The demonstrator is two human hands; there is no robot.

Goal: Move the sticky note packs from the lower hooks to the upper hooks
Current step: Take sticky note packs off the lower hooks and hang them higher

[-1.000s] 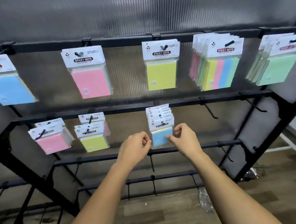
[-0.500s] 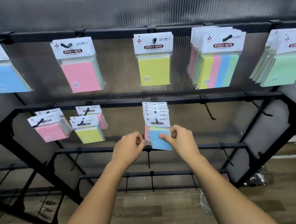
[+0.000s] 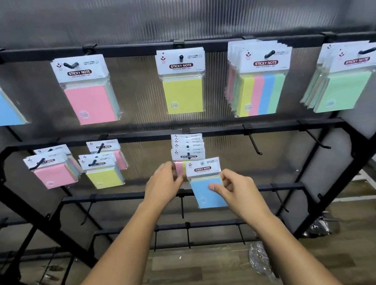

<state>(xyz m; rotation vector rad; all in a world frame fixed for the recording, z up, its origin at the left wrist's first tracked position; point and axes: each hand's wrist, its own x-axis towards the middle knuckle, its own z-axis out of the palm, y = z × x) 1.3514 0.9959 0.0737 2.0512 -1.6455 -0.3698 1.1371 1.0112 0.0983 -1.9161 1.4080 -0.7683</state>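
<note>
Pinches blue pack [image 3: 204,198] in right hand [image 3: 236,188]; grips hanging stack [image 3: 189,153] with left hand [image 3: 161,186], fingertips partly hidden; 2 bare hooks [image 3: 254,143] right of the fingers.

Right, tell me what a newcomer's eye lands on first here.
The right hand pinches a blue sticky note pack with a white header card at the centre, beside the left hand, which holds the stack of packs hanging on the lower middle hook. Above, pastel packs line the black metal rack's top rail, the thick four-colour bundle at upper right boldest.
</note>
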